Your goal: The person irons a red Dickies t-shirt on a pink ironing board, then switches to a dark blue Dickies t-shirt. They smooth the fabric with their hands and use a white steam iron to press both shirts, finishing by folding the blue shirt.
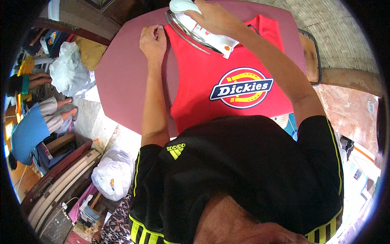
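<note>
A red garment (203, 77) with a round blue, yellow and white printed emblem lies flat on a maroon padded board (122, 73). My right hand (213, 16) grips the handle of a white iron (195, 26) with a shiny metal soleplate, which rests on the garment's far edge. My left hand (152, 40) presses down on the garment's left corner with fingers curled, just left of the iron.
Another person in a blue top (28, 130) sits on the floor at far left. White plastic bags (67, 69) and a filled bag (113, 173) lie left of the board. A wooden tray (310, 57) sits at the board's right edge.
</note>
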`<state>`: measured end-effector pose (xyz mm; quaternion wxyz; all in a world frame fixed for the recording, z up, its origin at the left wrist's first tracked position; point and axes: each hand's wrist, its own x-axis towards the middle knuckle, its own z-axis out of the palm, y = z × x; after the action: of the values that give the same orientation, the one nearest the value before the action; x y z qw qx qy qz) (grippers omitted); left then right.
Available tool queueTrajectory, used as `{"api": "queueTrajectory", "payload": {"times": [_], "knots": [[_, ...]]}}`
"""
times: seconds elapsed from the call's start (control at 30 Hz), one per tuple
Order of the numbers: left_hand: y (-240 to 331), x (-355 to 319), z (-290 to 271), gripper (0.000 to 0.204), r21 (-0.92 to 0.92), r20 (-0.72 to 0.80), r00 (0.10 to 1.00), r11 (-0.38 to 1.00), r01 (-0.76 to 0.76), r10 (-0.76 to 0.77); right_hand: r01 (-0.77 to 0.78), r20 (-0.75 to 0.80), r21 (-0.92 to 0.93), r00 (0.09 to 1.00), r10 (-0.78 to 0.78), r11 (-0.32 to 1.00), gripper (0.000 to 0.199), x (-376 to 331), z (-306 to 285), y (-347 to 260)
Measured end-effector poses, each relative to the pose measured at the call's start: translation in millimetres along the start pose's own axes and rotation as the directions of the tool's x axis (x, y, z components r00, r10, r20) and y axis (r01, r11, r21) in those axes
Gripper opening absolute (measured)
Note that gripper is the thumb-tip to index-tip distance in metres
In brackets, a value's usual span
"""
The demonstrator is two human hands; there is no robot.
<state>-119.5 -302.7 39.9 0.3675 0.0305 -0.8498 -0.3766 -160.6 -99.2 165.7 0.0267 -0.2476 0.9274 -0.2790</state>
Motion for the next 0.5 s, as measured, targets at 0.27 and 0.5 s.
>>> {"api": "queueTrajectory", "payload": {"times": [0.27, 0.5], "knots": [[-5.1, 7.4, 0.0, 0.024, 0.136, 0.122, 0.992, 0.99, -0.044, 0.027, 0.101, 0.117, 0.07, 0.987, -0.109, 0.992, 0.049, 18.8, -20.7, 6.4], [17.7, 25.8, 17.9, 0.033, 0.345, 0.241, 0.936, 0.879, -0.329, 0.256, 0.045, -0.081, 0.087, 0.996, -0.038, 0.995, 0.046, -57.0, -131.6, 77.0]]}}
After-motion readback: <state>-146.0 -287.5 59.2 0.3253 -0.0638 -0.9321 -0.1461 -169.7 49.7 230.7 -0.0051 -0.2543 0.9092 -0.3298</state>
